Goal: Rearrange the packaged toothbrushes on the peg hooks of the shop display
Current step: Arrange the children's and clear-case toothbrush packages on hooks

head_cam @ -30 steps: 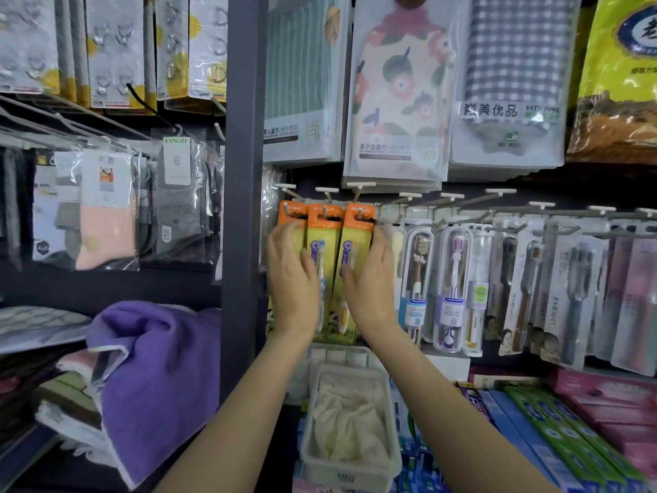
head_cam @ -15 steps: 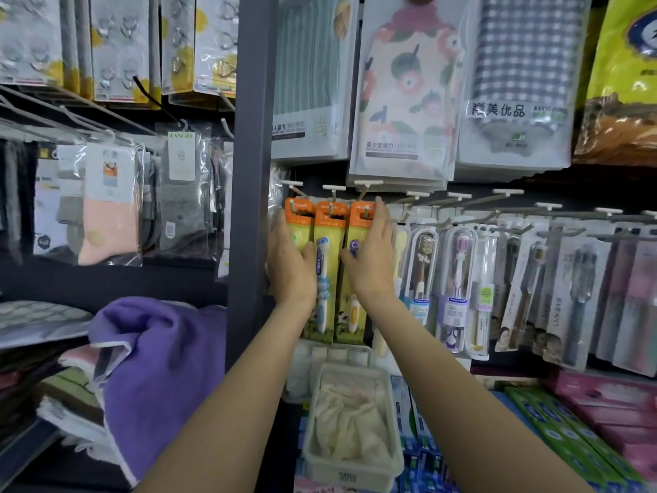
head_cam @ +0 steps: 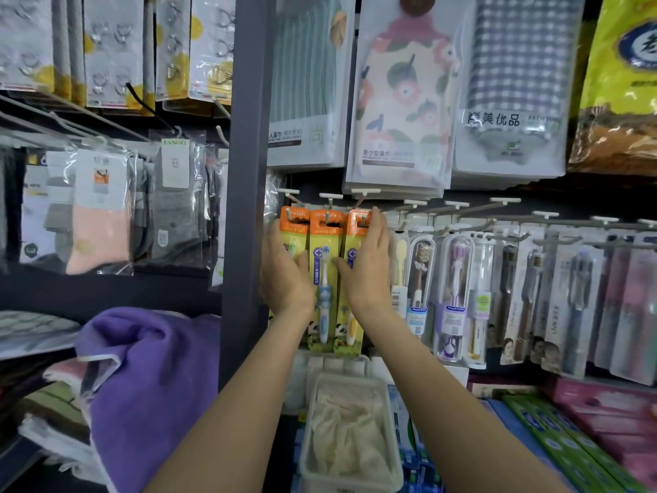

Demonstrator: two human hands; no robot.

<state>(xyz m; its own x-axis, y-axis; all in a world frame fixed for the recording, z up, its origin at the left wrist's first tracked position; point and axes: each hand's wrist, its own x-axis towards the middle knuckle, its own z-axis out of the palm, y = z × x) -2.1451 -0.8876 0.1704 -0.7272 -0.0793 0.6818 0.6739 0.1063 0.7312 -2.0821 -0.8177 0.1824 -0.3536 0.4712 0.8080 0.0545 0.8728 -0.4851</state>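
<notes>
Where both hands [head_cam: 284,279] overlap them, outer yellow toothbrush packs [head_cam: 325,279] half hidden.

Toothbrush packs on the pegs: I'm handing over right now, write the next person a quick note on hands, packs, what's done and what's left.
Left hand: flat on the left orange-topped pack, fingers straight, gripping nothing.
Right hand: flat on the right orange-topped pack, fingertips up at its peg hole.
Middle pack hangs free between the hands, blue brush showing.
Done: all three yellow packs hang side by side on neighbouring pegs.
Left: probably square them up; the clear-cased brushes to the right look untouched.
</notes>
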